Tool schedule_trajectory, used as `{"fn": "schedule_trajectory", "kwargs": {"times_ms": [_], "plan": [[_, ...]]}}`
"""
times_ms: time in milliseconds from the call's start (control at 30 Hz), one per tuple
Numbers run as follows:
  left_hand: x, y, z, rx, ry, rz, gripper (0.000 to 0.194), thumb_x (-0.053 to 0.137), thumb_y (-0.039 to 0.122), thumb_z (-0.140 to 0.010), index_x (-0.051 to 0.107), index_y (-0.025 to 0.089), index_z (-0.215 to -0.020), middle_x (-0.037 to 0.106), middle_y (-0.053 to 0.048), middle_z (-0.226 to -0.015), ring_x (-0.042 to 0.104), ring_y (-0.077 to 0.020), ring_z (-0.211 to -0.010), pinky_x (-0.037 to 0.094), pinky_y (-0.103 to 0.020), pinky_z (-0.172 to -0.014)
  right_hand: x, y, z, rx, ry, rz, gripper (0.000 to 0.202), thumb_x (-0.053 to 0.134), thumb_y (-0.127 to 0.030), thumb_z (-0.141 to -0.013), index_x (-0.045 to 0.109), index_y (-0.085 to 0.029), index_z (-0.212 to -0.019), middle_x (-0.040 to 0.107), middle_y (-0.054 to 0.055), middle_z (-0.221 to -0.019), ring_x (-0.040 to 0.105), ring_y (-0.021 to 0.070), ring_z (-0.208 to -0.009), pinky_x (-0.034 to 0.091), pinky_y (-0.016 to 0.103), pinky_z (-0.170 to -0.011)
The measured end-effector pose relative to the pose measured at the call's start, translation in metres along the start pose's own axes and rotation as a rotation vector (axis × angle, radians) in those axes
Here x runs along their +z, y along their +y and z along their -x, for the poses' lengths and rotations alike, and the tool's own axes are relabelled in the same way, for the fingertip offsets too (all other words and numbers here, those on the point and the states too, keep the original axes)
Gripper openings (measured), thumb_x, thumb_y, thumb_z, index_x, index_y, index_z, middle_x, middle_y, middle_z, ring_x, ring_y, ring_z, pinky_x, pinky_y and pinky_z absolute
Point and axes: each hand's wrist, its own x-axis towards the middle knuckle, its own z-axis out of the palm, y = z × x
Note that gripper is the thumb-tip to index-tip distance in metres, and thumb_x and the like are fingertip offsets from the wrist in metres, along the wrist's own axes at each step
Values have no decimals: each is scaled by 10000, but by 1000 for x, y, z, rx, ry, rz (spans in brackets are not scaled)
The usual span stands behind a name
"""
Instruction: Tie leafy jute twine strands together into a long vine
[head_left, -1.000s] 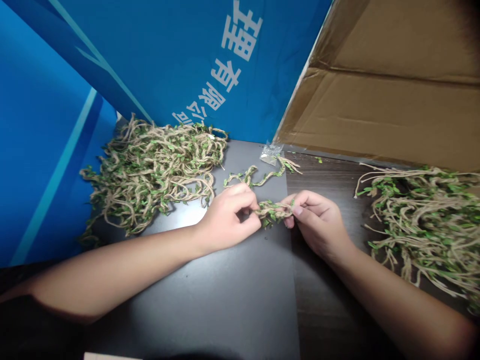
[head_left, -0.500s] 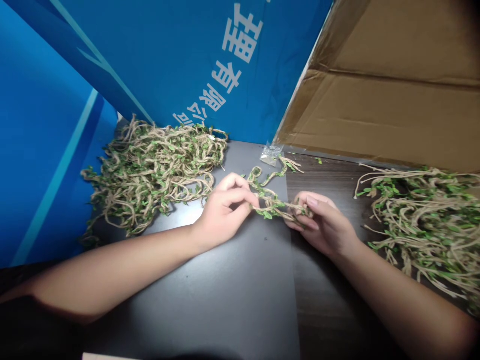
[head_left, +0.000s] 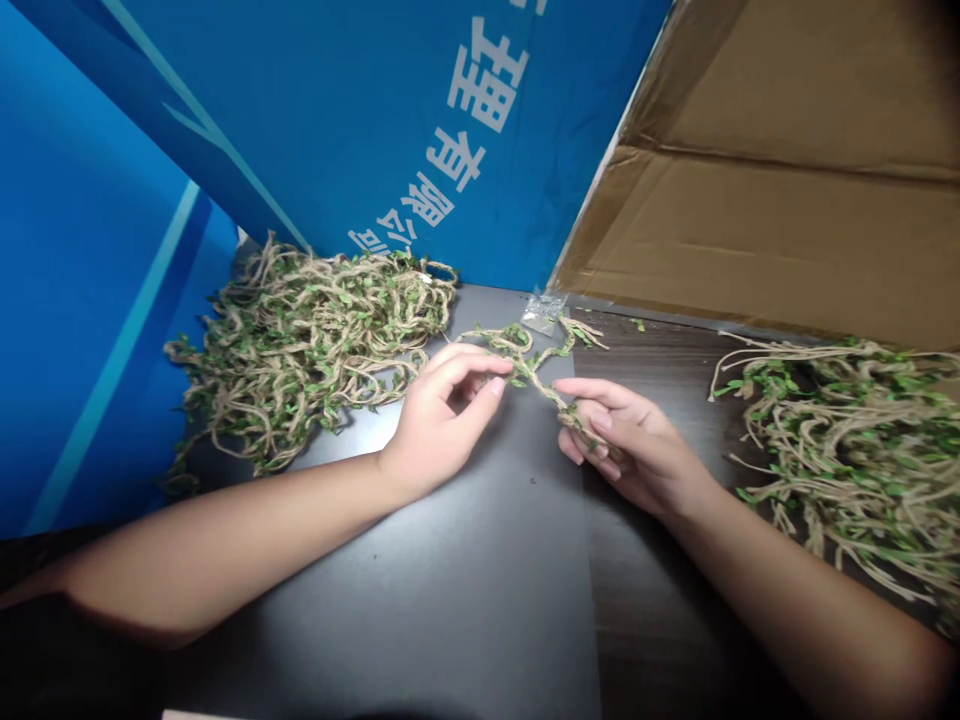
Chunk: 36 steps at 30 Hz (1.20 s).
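A twine strand with small green leaves [head_left: 546, 388] runs between my two hands, its far part curving over the grey surface. My right hand [head_left: 630, 440] is closed on the near end, thumb pressed over the twine. The thumb and fingertips of my left hand [head_left: 442, 415] come together at the strand's middle, pinching it. To the left lies a big tangled pile of leafy twine [head_left: 315, 340]. Another pile of leafy twine, with many loose ends [head_left: 862, 450], lies to the right.
A small clear plastic bag [head_left: 543, 312] lies behind the strand. Blue panels with white characters [head_left: 450, 160] stand at the back and left, and a brown cardboard sheet [head_left: 780, 220] stands at the back right. A grey mat [head_left: 480, 600] covers part of the dark wooden table [head_left: 660, 620].
The loops between my hands have opened into a single stretch. More twine now lies behind my left hand, whose fingertips have moved slightly up. My right hand has tilted a little.
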Motion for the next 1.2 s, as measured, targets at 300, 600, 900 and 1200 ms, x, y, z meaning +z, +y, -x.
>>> {"fn": "schedule_trajectory", "kwargs": {"times_ms": [300,600,900,1200], "plan": [[-1,5,2,100,-13,-36,182,599,77,-961,741,183,-921,736,-43,-946,689,-153,-907,564,-312,-883,5,-2,0,35,-59,173,537,829,-399,-879,632,-265,-1361,582,-18,-859,487,67,-591,404,207,-517],[-2,6,5,104,-1,19,218,556,68,-969,710,182,-866,728,-53,-971,709,-191,-1028,560,-378,-976,14,-8,5,16,-209,522,264,707,-409,-969,756,-151,-998,563,-20,-669,424,67,-547,328,210,-501],[1,-3,7,51,62,19,94,581,188,-1007,637,209,-1079,663,-93,-1211,614,-228,-1229,477,-441,-1132,12,-7,6,-4,-191,506,222,696,-409,-979,681,-189,-1000,604,-5,-734,441,93,-584,367,234,-543],[-1,5,12,198,30,-157,298,654,175,-937,576,213,-1222,545,-59,-1094,499,-136,-804,482,-312,-775,16,-3,2,-372,-51,814,316,643,-234,-1005,747,-248,-1303,582,-16,-753,511,105,-639,433,253,-606]]}}
